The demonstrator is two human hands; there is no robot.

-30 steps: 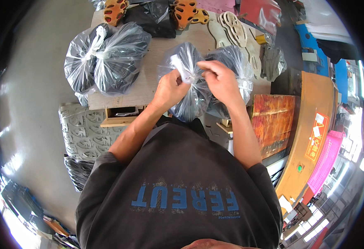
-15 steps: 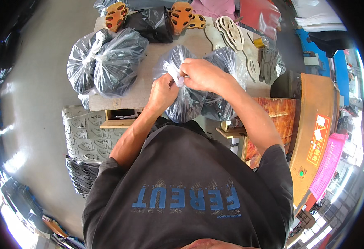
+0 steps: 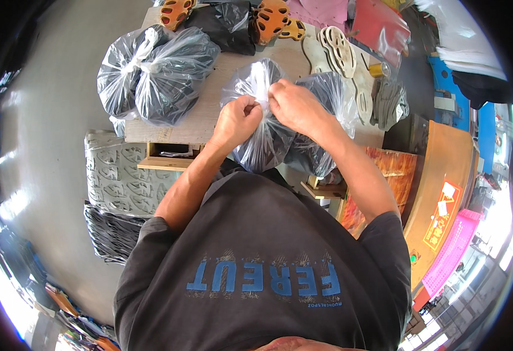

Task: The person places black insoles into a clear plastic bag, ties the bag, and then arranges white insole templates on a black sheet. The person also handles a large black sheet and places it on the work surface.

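A clear plastic bag (image 3: 262, 146) with dark contents stands at the table's front edge, its gathered neck twisted at the middle. My left hand (image 3: 238, 121) is closed on the plastic at the left of the neck. From the other side my right hand (image 3: 298, 107) pinches the plastic, its fingertips close to the left hand's. Beneath my right wrist bulges another plastic-wrapped dark bundle (image 3: 322, 86); whether it belongs to the same bag I cannot tell. Further left sits a knotted clear bag (image 3: 174, 76), also full of dark material, touched by neither hand.
The wooden table (image 3: 209, 105) carries a black plastic bag (image 3: 227, 28), orange cut-out shapes (image 3: 271, 22), pale perforated templates (image 3: 337, 51), a yellow tape roll (image 3: 378, 71) and a grey stack (image 3: 389, 102). An open drawer (image 3: 168, 161) juts out below. A wooden cabinet (image 3: 437, 175) stands right.
My hands have drawn slightly apart at the bag's neck, the right one moving right. More of the white gathered plastic shows between them. The whole view has shifted a little.
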